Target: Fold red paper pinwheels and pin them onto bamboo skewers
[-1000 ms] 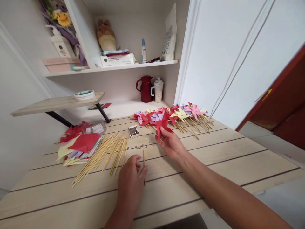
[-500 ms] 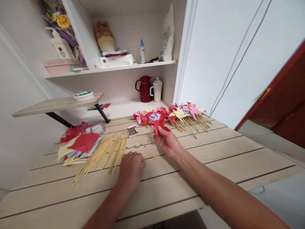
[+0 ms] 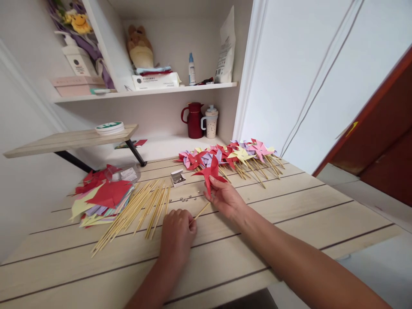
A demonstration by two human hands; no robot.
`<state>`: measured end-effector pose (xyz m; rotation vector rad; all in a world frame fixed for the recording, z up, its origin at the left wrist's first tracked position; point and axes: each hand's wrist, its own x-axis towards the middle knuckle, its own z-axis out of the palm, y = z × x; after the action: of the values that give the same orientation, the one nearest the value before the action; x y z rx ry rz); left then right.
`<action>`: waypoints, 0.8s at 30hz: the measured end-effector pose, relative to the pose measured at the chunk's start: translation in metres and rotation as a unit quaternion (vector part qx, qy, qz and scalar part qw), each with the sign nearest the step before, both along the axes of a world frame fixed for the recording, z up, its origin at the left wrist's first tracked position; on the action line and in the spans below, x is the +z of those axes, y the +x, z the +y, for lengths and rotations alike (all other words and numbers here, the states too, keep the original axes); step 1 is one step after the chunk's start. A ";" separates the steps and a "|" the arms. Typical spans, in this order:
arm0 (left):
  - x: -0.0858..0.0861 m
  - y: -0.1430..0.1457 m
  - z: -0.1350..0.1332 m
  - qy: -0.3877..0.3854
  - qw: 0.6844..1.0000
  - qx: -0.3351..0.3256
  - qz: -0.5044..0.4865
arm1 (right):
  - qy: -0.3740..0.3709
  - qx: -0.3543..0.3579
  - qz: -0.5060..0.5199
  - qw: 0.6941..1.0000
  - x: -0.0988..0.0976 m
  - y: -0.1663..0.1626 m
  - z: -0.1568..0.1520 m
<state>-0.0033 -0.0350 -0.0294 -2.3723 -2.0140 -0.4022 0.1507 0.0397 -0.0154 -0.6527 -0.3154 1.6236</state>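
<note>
My left hand (image 3: 177, 234) is closed on one end of a thin wooden stick (image 3: 202, 210) that points up and right toward my other hand. My right hand (image 3: 225, 197) pinches a red paper pinwheel (image 3: 210, 172) by its lower edge, just above the wooden table (image 3: 289, 214). The stick's far tip lies close under the pinwheel. A few small metal pins (image 3: 188, 198) are scattered on the table between the two hands.
A pile of loose sticks (image 3: 138, 212) lies left of my left hand, beside a stack of coloured paper squares (image 3: 103, 197). A small open pin box (image 3: 178, 177) stands behind the pins. Finished pinwheels (image 3: 238, 156) lie in a row at the back. Shelves hold a red jug (image 3: 195, 120) and a cup (image 3: 210, 122).
My left hand closed round the stick and turned it from upright on the table to pointing at the pinwheel. My right hand drew the red pinwheel slightly left, toward the stick.
</note>
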 end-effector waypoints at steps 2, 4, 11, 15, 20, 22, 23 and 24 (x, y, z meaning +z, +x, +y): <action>0.000 0.000 -0.001 0.002 1.000 0.005 -0.010 | -0.007 0.011 0.002 1.000 0.001 -0.002 -0.003; -0.001 0.000 -0.001 0.001 1.000 0.008 -0.021 | -0.015 0.019 0.003 1.000 0.002 -0.002 -0.005; -0.009 -0.009 0.002 -0.018 0.991 0.010 -0.133 | -0.031 0.020 0.013 0.999 0.007 -0.001 -0.004; -0.009 -0.011 0.004 -0.030 0.989 0.004 -0.144 | -0.023 0.018 0.020 0.999 0.012 -0.001 -0.006; -0.003 -0.005 0.002 -0.019 0.994 -0.022 -0.106 | -0.008 0.050 0.045 0.998 0.014 -0.004 -0.012; -0.001 -0.005 0.003 -0.021 0.993 -0.024 -0.113 | 0.000 0.059 0.053 0.997 0.013 -0.005 -0.013; 0.000 -0.006 0.004 -0.020 0.991 -0.024 -0.129 | 0.004 0.061 0.055 0.997 0.013 -0.005 -0.014; 0.001 -0.008 0.007 -0.016 0.988 -0.020 -0.153 | 0.010 0.061 0.055 0.997 0.014 -0.004 -0.013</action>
<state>-0.0110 -0.0282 -0.0288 -2.5045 -2.1025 -0.7864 0.1466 0.0263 -0.0019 -0.5355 -0.2943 1.7636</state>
